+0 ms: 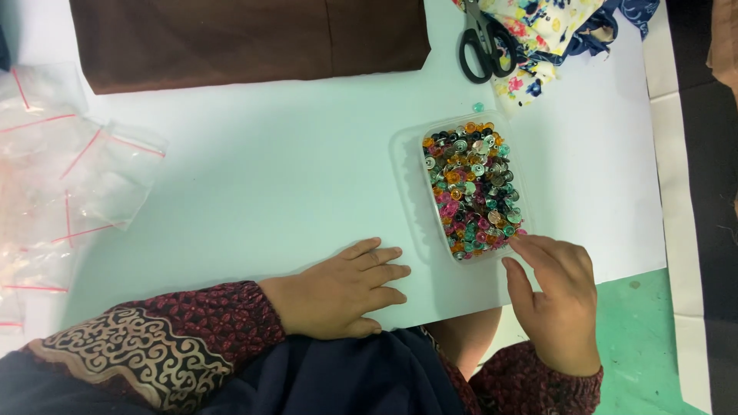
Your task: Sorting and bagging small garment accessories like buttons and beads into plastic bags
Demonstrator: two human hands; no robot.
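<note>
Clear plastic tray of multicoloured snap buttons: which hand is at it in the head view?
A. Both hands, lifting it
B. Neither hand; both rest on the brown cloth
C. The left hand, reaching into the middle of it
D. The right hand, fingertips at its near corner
D. The right hand has its fingertips at the near corner of the clear plastic tray of multicoloured snap buttons, while the left hand lies flat on the white table, apart from the tray.
</note>
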